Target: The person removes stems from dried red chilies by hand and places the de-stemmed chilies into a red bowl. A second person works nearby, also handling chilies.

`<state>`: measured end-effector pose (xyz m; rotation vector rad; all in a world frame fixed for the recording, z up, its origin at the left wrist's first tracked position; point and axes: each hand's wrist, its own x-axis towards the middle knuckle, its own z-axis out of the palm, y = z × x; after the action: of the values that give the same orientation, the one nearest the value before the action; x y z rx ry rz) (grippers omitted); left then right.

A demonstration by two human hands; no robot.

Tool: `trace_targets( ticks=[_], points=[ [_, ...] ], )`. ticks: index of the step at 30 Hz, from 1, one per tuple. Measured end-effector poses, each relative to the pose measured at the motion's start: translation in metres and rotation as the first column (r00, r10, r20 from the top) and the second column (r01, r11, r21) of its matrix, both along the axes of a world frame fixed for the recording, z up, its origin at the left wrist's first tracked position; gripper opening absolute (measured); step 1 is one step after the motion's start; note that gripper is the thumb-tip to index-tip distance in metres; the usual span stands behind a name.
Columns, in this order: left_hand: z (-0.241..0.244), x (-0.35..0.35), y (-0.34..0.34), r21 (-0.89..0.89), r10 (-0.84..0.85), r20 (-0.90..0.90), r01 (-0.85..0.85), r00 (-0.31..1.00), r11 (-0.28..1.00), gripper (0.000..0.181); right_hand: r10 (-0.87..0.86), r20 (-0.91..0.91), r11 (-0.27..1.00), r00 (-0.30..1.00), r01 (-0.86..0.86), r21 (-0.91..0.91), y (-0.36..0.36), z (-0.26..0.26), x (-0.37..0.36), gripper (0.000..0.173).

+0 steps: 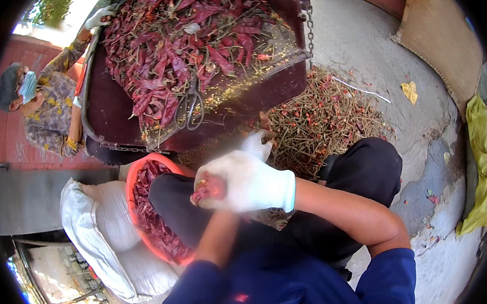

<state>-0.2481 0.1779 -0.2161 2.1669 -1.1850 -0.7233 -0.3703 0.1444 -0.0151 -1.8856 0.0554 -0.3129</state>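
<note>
My right hand (241, 181), in a white knitted glove, is closed around dried red chilli peppers (210, 190). It crosses above my left forearm. My left hand (257, 145), gloved too, is beyond it with curled fingers, beside a heap of cut chilli stems (312, 122) on the floor. Partly hidden by my right hand, it does not show whether it holds anything. To the left, against my leg, an orange plastic basin (131, 187) contains dried red chillies (150, 205). Scissors (191, 107) with looped metal handles rest in the dark red metal cart bed (246, 104) ahead.
Dried chillies with stems (170, 51) are piled in the cart bed; a chain (310, 30) hangs at its corner. A masked person (54, 98) sits across on the left, one gloved hand (100, 18) at the pile. White sacks (109, 231) stand behind the basin. Yellow-green cloth (479, 162) lies right.
</note>
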Motion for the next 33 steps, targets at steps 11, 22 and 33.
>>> trace_targets(
  ticks=[11,22,33],
  points=[
    [0.122,0.019,0.079,-0.343,-0.027,-0.865,-0.551,0.500,0.761,0.039,-0.268,0.041,0.835,0.963,0.210,0.509,-0.045,0.027,-0.006,0.018],
    [0.201,0.001,0.090,-0.463,-0.107,-0.843,-0.611,0.527,0.642,0.031,-0.150,0.035,0.802,0.988,0.101,0.589,-0.012,0.015,0.015,0.037],
    [0.209,0.006,0.083,-0.484,0.262,-0.347,-0.411,0.901,0.772,0.027,-0.216,0.099,0.856,0.971,0.140,0.497,-0.009,-0.002,0.035,0.041]
  ],
)
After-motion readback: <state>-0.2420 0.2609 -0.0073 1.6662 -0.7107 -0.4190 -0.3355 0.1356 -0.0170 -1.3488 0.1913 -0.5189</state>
